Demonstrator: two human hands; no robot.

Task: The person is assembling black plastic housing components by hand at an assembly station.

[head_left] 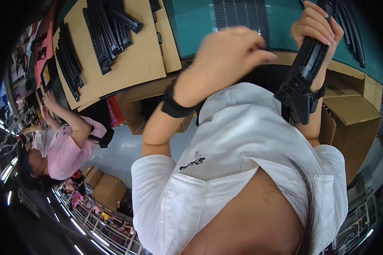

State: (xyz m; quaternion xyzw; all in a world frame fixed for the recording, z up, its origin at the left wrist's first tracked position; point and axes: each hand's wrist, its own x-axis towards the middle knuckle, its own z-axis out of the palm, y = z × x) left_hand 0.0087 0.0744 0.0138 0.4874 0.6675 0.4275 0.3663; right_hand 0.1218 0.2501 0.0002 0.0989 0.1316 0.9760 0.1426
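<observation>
My right hand [317,26] is closed around a long black plastic part [308,63], with the fingers wrapped over its upper stretch. The part slants down toward me, and its wider, bracket-like end [298,95] hangs in front of my white top. To the left of it, my left hand [232,51] is raised over the near edge of the bench, apart from the part. Motion smears its fingers; they look curled, and I cannot make out anything in them. Beyond that hand, rows of small dark pieces [241,15] lie on the green bench top [189,27].
Long black strips [108,34] lie on a cardboard sheet [142,63] at the left. More black strips [351,32] rest at the far right. Open cardboard boxes [349,102] stand below the bench. A co-worker in pink [68,153] works at the left.
</observation>
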